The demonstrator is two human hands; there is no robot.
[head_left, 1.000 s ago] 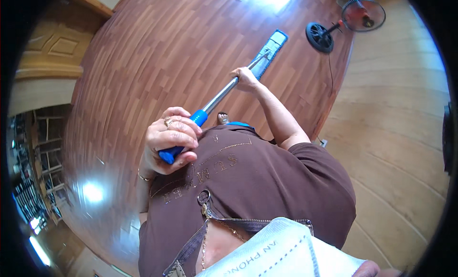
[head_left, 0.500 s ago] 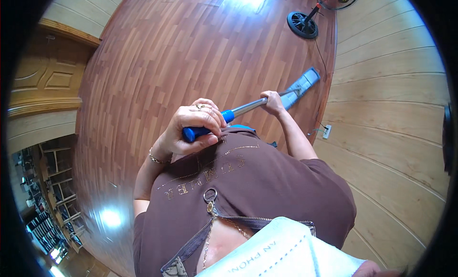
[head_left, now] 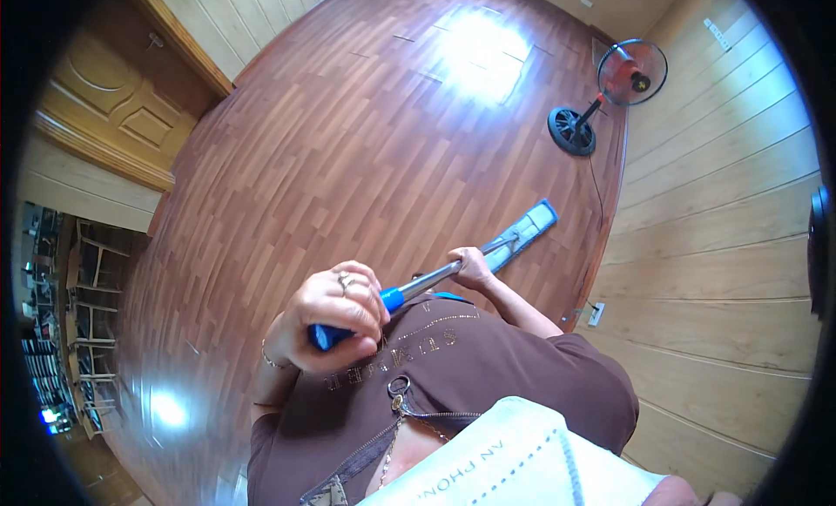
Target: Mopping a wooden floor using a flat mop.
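Indoors, a brown plank floor (head_left: pixel 287 184) spreads across most of the view, with a bright patch of light on it toward the far end. A pale panelled wall (head_left: pixel 714 279) runs along the right side, and a brown wooden door (head_left: pixel 122 97) stands at the upper left. Some wooden frames (head_left: pixel 94 299) line the left edge, too small to make out well. The person wears a brown shirt (head_left: pixel 522 384) with a zip at the neck. A fan (head_left: pixel 629 70) on a round black base stands near the wall, ahead and to the right. The flat mop (head_left: pixel 428 283) slants from the front of the shirt out to the right, its blue-grey pad (head_left: pixel 533 230) lying on the floor, on the near side of the fan. The left hand (head_left: pixel 335 319) is wrapped around the blue grip at the top of the pole, and the right hand (head_left: pixel 471 269) is closed around the metal pole farther down, near the pad. A white socket (head_left: pixel 596 314) sits low on the wall. A bracelet (head_left: pixel 268 355) circles the left wrist, and a ring (head_left: pixel 345 283) is on a left finger.
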